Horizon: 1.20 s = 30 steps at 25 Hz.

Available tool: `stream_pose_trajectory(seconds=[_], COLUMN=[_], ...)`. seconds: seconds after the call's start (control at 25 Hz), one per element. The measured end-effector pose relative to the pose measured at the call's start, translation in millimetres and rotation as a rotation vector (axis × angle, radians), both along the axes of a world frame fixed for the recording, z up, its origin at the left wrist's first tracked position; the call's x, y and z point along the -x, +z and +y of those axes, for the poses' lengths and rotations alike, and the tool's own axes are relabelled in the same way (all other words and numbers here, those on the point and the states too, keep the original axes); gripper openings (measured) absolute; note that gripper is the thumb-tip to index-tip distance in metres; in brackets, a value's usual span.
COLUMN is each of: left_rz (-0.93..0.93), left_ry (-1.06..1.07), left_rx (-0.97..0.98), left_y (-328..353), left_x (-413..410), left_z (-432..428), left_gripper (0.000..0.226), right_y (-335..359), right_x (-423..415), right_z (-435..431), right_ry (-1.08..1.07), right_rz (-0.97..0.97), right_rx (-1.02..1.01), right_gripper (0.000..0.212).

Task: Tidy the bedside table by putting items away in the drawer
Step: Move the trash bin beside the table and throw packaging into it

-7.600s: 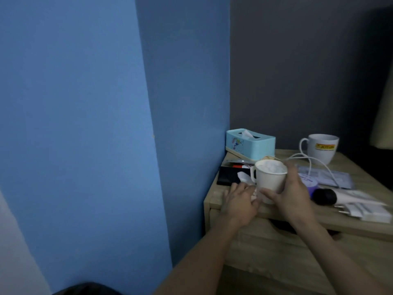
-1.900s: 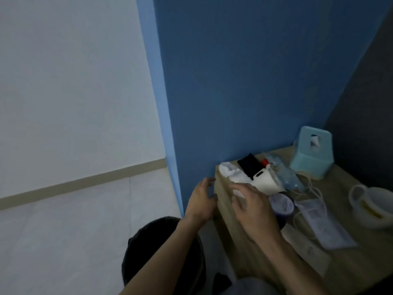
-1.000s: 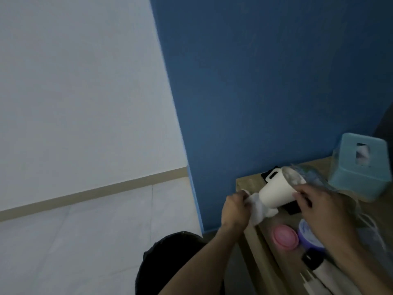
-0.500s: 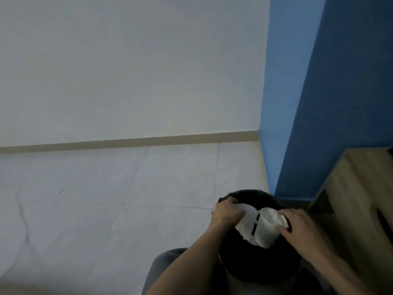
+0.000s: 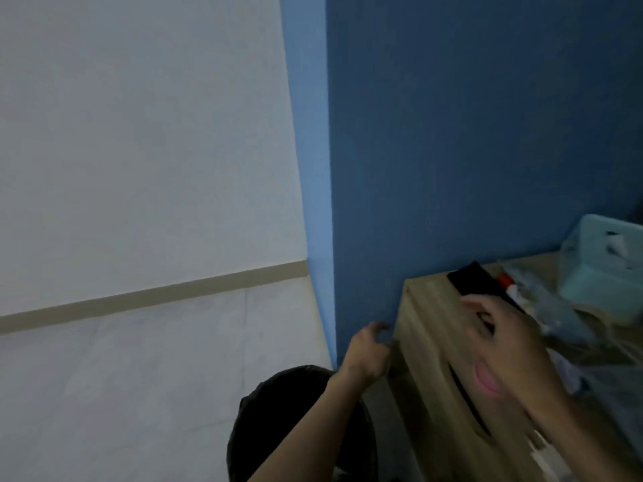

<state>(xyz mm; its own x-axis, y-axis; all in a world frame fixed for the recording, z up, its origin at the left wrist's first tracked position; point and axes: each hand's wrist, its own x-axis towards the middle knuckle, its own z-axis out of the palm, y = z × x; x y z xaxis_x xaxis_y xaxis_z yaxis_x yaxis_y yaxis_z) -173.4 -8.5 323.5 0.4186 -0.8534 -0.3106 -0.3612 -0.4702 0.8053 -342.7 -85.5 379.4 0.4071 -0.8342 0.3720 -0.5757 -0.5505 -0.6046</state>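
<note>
The black bin [image 5: 299, 426] sits on the floor at lower left, and the paper cup and tissue held over it half a second ago are gone from both hands, presumably dropped in. The left hand [image 5: 368, 353] hangs empty, fingers loosely curled, beside the tabletop [image 5: 431, 307] corner. The right hand [image 5: 504, 346], blurred but seemingly open and holding nothing, reaches over the black wallet [image 5: 473, 280]. Further right lie a pink lid [image 5: 487, 379], a clear packet [image 5: 542, 300] and the tissue box [image 5: 605, 269]. The drawer [image 5: 462, 422] below looks shut, so putting items away has yet to start.

Home bedroom: wooden bedside table [image 5: 431, 328], tissue box [image 5: 605, 269], blue wall [image 5: 469, 133].
</note>
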Motion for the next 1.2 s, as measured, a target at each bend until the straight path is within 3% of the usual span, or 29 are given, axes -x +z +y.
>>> stream_pose_trajectory(seconds=[0.08,0.2,0.32,0.4,0.52,0.6,0.72,0.84,0.88,1.0,1.12,1.2], left_rz=[0.032,-0.041,-0.094,-0.144,-0.245,-0.220,-0.190,-0.080,-0.046,0.023,0.075,0.204], left_ry=[-0.071,-0.168,-0.151,-0.153,-0.213,-0.199,-0.206,-0.251,-0.266,-0.283,-0.270,-0.218], left_rx=[0.012,-0.063,-0.104,-0.074,-0.039,-0.041,-0.059,-0.085,-0.097,-0.126,-0.133,-0.137], left_y=[9.8,1.2,-17.8,-25.6,-32.3,-32.8,-32.3,-29.5,-27.6,-20.9,-17.1,-12.6], left_x=[27.1,63.4,84.9,86.9,82.7,79.7,75.7,68.8,66.8,66.7,66.7,68.0], left_z=[-32.3,-62.6,-72.5,-70.2,-68.3,-67.2,-64.9,-62.8,-62.7,-64.8,-67.6,-68.0], left_gripper=[0.045,0.049,0.052,0.050,0.050,0.059,0.063,0.061,0.058,0.052,0.049,0.049], right_y=[10.0,2.3,-16.7,-27.4,-30.3,-29.2,-17.6,2.9,9.1,22.2,29.2,26.0], right_x=[31.8,74.2,96.3,97.7,95.7,93.6,92.1,93.2,91.4,82.6,71.2,66.4], right_z=[-29.9,-73.4,-95.6,-98.7,-99.1,-97.1,-91.1,-75.1,-66.5,-47.5,-40.0,-38.3], right_ry=[-0.105,-0.306,-0.318,-0.273,-0.269,-0.297,-0.377,-0.395,-0.356,-0.262,-0.215,-0.188], right_rz=[-0.005,0.171,0.310,0.307,0.353,0.384,0.423,0.343,0.304,0.284,0.270,0.278], right_rx=[0.003,0.005,-0.261,-0.352,-0.263,-0.181,-0.116,-0.004,0.077,0.217,0.293,0.400], right_gripper=[0.026,0.034,0.055,0.051,0.021,0.012,0.013,0.008,0.004,0.021,0.016,0.016])
